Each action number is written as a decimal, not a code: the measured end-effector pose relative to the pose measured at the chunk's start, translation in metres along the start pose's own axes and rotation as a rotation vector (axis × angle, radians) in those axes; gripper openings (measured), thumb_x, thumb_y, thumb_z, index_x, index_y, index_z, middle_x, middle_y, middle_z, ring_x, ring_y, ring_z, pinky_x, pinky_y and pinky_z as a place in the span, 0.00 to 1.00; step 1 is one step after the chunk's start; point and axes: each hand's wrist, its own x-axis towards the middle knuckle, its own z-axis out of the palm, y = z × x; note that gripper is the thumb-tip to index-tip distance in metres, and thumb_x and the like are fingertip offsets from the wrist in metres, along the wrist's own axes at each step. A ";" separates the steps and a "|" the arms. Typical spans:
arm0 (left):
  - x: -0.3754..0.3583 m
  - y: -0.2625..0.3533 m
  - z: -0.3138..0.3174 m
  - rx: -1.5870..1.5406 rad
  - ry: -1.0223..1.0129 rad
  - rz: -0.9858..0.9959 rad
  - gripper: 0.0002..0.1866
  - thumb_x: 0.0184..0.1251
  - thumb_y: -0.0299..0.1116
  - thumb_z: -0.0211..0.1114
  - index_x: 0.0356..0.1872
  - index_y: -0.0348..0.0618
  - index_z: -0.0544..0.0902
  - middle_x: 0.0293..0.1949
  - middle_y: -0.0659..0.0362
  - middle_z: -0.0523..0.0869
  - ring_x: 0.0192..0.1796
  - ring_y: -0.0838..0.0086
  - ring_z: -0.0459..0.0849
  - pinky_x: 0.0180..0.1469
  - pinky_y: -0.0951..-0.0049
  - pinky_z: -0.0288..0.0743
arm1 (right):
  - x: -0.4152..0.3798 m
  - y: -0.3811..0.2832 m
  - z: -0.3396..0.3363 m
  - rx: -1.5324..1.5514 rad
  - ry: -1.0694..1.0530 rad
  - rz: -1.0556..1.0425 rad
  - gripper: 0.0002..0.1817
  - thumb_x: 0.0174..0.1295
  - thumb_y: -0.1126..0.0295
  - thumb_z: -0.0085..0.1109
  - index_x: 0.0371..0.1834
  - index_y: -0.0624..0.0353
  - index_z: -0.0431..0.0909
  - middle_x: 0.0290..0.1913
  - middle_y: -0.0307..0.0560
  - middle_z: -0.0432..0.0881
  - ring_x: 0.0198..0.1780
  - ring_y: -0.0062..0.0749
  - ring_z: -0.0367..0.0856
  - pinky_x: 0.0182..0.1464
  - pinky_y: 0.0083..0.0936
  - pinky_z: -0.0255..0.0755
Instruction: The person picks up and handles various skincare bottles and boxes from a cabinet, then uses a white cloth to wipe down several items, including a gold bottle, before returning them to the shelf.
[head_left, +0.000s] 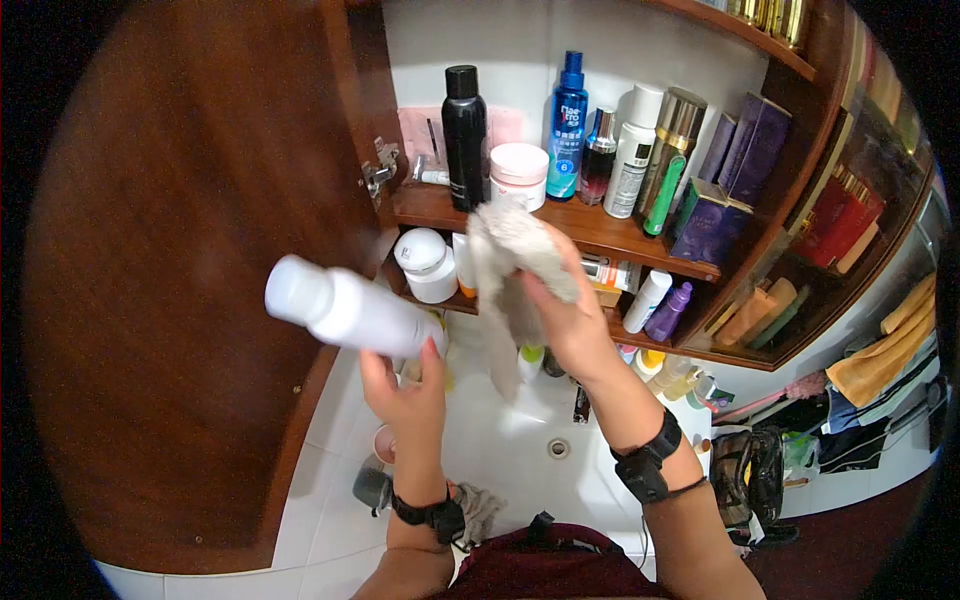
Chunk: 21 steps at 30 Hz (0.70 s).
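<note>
My left hand (405, 385) grips a white bottle (350, 310) near its base; the bottle is tilted, its cap toward the upper left, and slightly blurred. In my right hand (565, 310) is a greyish-white cloth (515, 250), bunched at the fingers with a length hanging down. The cloth and the bottle are apart. Behind the cloth, a wooden shelf (620, 232) carries a black spray can (463, 140), a pink-lidded jar (519, 178) and a blue spray bottle (567, 130). A white round-lidded jar (425, 265) stands on the lower shelf, close to the bottle.
An open wooden cabinet door (200, 250) fills the left side. Below my hands lies a white sink (510, 480) with a drain (558, 448). Purple boxes (755, 150) stand at the shelf's right end. Towels (880, 350) hang at the far right.
</note>
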 end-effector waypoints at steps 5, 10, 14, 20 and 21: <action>-0.024 0.017 -0.025 -0.115 -0.003 -0.150 0.27 0.56 0.18 0.65 0.59 0.29 0.68 0.52 0.50 0.77 0.54 0.65 0.78 0.60 0.67 0.70 | 0.050 0.025 0.049 -0.660 -0.186 -0.274 0.31 0.57 0.74 0.53 0.66 0.72 0.60 0.64 0.63 0.69 0.68 0.51 0.66 0.70 0.35 0.57; -0.029 0.022 -0.036 -0.190 -0.074 -0.193 0.26 0.58 0.19 0.64 0.59 0.31 0.68 0.52 0.52 0.77 0.54 0.68 0.78 0.59 0.68 0.71 | 0.093 0.070 0.091 -1.276 -0.370 0.029 0.34 0.55 0.71 0.55 0.65 0.77 0.60 0.61 0.66 0.71 0.65 0.55 0.69 0.67 0.37 0.62; -0.033 0.031 -0.038 -0.238 -0.059 -0.235 0.25 0.56 0.19 0.65 0.56 0.30 0.69 0.50 0.52 0.77 0.53 0.67 0.78 0.60 0.67 0.70 | 0.131 0.080 0.105 -1.326 -0.496 0.167 0.34 0.53 0.68 0.58 0.63 0.72 0.64 0.61 0.61 0.73 0.63 0.50 0.72 0.64 0.35 0.66; -0.036 0.027 -0.040 -0.256 -0.082 -0.215 0.24 0.55 0.19 0.66 0.54 0.30 0.70 0.49 0.52 0.78 0.52 0.67 0.79 0.59 0.67 0.71 | 0.160 0.071 0.101 -1.315 -0.639 0.245 0.32 0.50 0.64 0.61 0.59 0.68 0.70 0.61 0.58 0.74 0.62 0.45 0.74 0.61 0.34 0.70; -0.037 0.026 -0.040 -0.267 -0.079 -0.226 0.24 0.55 0.19 0.66 0.54 0.30 0.70 0.49 0.52 0.78 0.52 0.68 0.79 0.59 0.67 0.71 | 0.161 0.072 0.103 -1.330 -0.627 0.255 0.32 0.49 0.64 0.62 0.59 0.68 0.70 0.61 0.58 0.75 0.62 0.46 0.75 0.61 0.34 0.70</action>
